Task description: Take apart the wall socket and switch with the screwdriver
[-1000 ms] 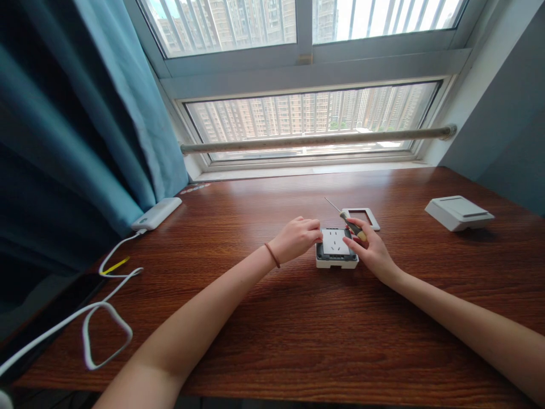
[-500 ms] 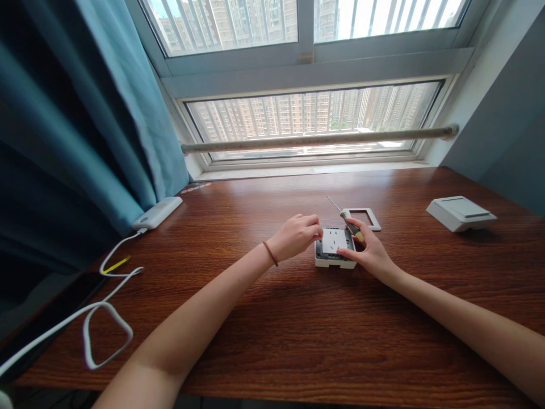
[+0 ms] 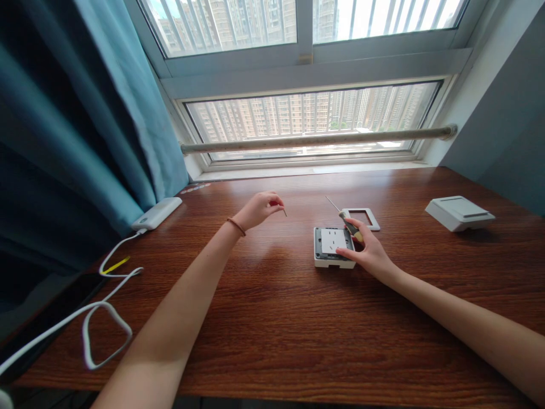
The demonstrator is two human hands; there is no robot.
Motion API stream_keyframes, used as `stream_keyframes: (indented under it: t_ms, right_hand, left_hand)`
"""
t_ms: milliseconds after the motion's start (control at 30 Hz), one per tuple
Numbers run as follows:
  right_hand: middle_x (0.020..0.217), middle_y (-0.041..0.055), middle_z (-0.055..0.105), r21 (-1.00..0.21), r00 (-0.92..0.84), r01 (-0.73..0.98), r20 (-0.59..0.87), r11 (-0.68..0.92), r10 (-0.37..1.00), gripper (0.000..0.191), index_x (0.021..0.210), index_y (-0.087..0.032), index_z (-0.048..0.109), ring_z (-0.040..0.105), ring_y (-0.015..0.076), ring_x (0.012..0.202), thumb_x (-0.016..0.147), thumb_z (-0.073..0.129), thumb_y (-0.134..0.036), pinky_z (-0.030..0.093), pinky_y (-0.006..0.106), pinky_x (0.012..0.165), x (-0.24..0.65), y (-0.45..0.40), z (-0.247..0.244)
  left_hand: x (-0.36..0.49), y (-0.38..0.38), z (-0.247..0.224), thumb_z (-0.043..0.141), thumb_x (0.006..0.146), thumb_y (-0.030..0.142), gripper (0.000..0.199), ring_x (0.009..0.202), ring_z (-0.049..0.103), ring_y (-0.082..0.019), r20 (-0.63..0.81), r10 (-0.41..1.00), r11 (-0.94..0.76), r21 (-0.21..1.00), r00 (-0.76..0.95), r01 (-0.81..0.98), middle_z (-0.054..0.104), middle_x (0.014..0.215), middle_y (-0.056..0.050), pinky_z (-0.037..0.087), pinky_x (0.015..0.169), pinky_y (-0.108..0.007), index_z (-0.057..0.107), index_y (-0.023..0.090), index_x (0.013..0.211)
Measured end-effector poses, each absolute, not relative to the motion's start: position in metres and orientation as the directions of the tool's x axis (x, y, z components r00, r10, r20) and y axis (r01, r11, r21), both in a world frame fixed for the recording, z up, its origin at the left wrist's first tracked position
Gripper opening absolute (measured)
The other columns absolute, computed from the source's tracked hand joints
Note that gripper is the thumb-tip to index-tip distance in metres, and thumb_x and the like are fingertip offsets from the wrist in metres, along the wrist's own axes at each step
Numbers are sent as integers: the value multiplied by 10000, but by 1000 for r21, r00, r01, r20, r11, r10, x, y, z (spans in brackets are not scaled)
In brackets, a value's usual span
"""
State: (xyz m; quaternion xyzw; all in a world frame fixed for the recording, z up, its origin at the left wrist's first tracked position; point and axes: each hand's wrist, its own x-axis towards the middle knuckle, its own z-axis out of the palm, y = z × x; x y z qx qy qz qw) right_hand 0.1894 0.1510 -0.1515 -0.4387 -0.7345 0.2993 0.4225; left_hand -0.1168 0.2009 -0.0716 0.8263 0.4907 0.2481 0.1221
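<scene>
A white wall socket [image 3: 334, 241] with a dark surround sits in a white box on the brown table. My right hand [image 3: 369, 250] is closed on a screwdriver [image 3: 351, 228], whose thin shaft points up and to the left, while a finger and thumb also touch the socket's right side. To the left, my left hand [image 3: 260, 209] is raised over the table, pinching a small thin screw [image 3: 285, 213]. Just behind the socket lies a white square frame [image 3: 373, 220].
A white switch box [image 3: 460, 213] stands at the right. On the left are a white power strip [image 3: 158, 214], its looped white cable [image 3: 111, 307] and a yellow stick [image 3: 116, 265]. The blue curtain [image 3: 128, 113] hangs at the table's left edge, the window behind.
My left hand has moved away from the socket to the left and slightly up, and the small screw now shows in its fingers. My right hand has stayed at the socket with the screwdriver.
</scene>
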Motion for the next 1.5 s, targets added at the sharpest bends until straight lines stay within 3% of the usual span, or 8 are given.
stream_keyframes:
  t_ms: [233,433,667,900,1233,1400,1500]
  right_hand:
    - [1251,95,502,-812,-255,399,349,427,902,723,1266,-256,407,519,268,1064,640,707,-460,443,421,886,189,150,-150]
    - [1261,88,494,-815,-258,392,348,427,901,707,1258,-252,411,505,268,1093,646,702,-455,422,430,917,189,150,-150]
    - [1280,87,473,-834,-261,381,317,399,912,708,1259,-252,401,482,270,1121,650,707,-441,409,425,931,189,150,-149]
    - [1272,95,479,-822,-261,396,326,409,908,702,1255,-241,406,481,272,1112,649,705,-432,410,417,919,188,149,-148]
    - [1258,91,488,-828,-258,388,323,404,911,718,1259,-251,408,520,267,1042,638,717,-436,441,411,881,189,150,-151]
    - [1218,102,522,-847,-71,318,428,427,901,579,1253,-243,413,514,253,1103,741,646,-378,395,424,952,190,154,-156]
    - [1120,97,593,-849,60,249,493,465,868,453,1214,-227,455,567,227,1037,797,590,-340,415,410,925,192,156,-149]
  left_hand:
    - [-206,221,-93,622,648,381,244,603,544,-146,65,971,-234,483,232,844,637,624,-24,417,587,-239,664,144,687]
    - [-223,219,-109,607,633,419,299,597,562,-152,30,984,-168,508,177,845,661,646,-38,422,574,-237,668,135,704]
    - [-220,223,-119,602,637,348,209,670,559,-156,73,975,-219,484,211,847,630,716,-32,436,660,-241,669,155,675]
    - [-214,222,-121,561,676,322,193,624,537,-119,103,954,-295,479,281,827,593,716,-18,434,628,-219,655,156,647]
    - [-226,223,-130,586,692,347,216,685,577,-148,219,933,-358,482,285,800,614,725,-25,460,664,-242,678,152,685]
    - [-217,224,-124,568,739,396,283,703,579,-160,319,922,-359,482,221,799,612,809,-55,476,676,-285,663,134,787]
    - [-187,220,-115,575,753,429,343,827,594,-181,351,904,-401,489,246,775,605,961,-75,489,762,-321,632,142,933]
